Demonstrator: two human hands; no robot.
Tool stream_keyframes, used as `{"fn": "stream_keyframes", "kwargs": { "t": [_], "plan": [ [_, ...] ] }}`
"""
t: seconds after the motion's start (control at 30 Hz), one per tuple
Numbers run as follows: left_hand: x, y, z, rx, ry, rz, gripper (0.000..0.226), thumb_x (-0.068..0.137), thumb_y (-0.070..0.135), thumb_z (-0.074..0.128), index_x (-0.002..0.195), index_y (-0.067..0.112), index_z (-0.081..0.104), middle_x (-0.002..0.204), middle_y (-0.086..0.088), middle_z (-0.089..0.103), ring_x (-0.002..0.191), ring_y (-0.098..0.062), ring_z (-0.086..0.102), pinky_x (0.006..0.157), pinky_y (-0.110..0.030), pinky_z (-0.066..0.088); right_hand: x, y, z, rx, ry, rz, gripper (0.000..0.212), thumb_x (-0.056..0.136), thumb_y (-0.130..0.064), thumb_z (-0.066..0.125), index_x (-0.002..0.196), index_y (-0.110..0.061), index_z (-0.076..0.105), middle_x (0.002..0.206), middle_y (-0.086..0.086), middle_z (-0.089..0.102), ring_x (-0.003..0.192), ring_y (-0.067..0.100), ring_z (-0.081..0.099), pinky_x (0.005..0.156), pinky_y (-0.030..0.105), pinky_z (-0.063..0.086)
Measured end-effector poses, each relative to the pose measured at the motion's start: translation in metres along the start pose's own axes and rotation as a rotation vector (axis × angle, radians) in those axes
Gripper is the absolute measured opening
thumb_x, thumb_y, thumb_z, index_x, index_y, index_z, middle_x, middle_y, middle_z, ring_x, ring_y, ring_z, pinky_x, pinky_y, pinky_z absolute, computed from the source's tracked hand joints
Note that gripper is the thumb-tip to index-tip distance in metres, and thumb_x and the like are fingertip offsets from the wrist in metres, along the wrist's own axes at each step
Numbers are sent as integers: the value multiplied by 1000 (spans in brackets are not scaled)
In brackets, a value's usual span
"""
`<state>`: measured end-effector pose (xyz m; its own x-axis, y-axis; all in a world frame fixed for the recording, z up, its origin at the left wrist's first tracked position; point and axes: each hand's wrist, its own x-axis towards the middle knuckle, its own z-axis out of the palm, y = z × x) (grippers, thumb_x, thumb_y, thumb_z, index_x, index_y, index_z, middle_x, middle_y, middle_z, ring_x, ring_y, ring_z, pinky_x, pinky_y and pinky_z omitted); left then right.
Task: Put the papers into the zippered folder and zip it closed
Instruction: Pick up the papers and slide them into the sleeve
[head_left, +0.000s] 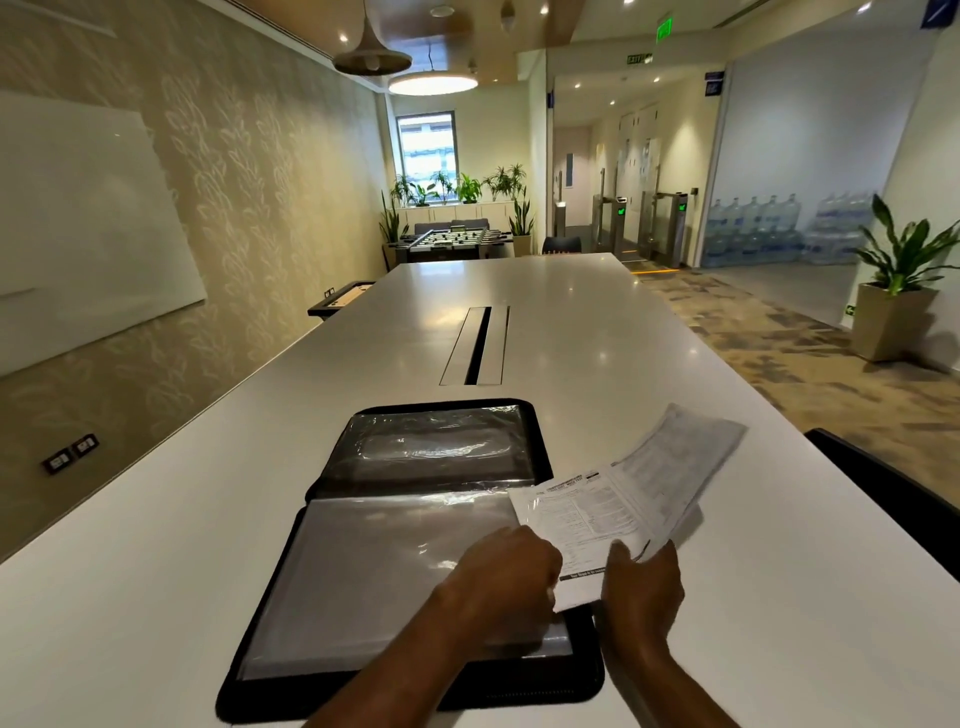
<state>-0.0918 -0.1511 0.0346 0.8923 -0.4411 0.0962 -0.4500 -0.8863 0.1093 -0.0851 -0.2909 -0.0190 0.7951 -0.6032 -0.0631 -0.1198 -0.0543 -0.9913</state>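
Observation:
A black zippered folder (415, 525) lies spread open on the white table (156, 571), with clear plastic sleeves on both halves. Printed papers (623, 499) are fanned out over the folder's right edge, lifted off the table. My left hand (506, 571) grips the papers' near left edge above the folder's lower half. My right hand (644, 587) pinches their near right edge. The hands hide the lower corner of the sheets.
A cable slot (475, 345) runs down the table's middle beyond the folder. A dark chair back (883, 483) stands at the table's right side. A potted plant (893, 312) is on the carpet to the right, a whiteboard (88, 228) on the left wall.

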Motion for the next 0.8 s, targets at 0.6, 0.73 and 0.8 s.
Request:
{"fn": "stream_keyframes", "kwargs": {
  "t": [0.6,0.73,0.8],
  "plan": [
    [-11,20,-13,-54,-255,30,13,79,32,60,80,22,69,77,-1,66,63,-15,58,55,-25,46,-26,7,9,124,20,167,41,79,-13,69,115,-25,52,118,6,69,101,34,65,87,43,52],
    [-16,27,-10,-18,-192,27,16,81,30,59,80,18,68,77,-6,65,65,-21,58,56,-28,45,-27,7,7,166,-45,180,41,78,-7,68,110,-28,53,115,2,69,94,28,64,85,40,54],
    [-16,25,-9,-3,-95,-33,16,79,31,62,88,19,66,86,-6,66,75,-23,61,63,-31,48,-26,7,6,186,-84,170,46,78,-6,65,116,-28,55,114,-2,70,92,24,65,84,39,55]
  ]
}}
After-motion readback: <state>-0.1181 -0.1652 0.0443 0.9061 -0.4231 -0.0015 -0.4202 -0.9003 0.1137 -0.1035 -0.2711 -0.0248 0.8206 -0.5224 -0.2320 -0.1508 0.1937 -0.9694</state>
